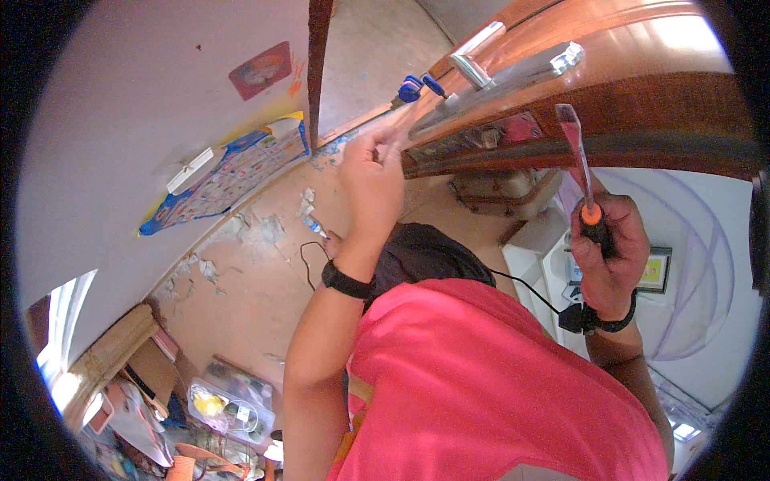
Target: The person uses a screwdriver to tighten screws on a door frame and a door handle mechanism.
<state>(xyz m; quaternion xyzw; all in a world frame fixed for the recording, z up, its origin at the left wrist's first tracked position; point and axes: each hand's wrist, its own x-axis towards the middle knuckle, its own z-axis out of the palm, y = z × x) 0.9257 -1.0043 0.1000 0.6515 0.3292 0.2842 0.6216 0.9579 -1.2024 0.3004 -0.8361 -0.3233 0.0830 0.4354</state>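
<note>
My right hand (611, 252) is closed round the black and orange handle of a flat-blade screwdriver (592, 216). Its metal blade points up toward the wooden door (658, 104). Fingers curled together, my left hand (373, 188) is at the door's edge, near the lower end of the metal handle plate (481, 90). Whatever those fingertips pinch, if anything, is blurred and hidden. A lever handle (473, 68) sticks out from the plate. Blue-headed keys (411, 88) hang beside it, and one blue-headed key (434, 86) sits at the lock.
A wall with a colourful poster (233, 172) stands to the left. Scraps of paper and a small blue-and-white tube (314, 227) lie on the floor (249, 305). At lower left are a clear plastic box (233, 409) and clutter. White shelving (537, 248) stands behind my right hand.
</note>
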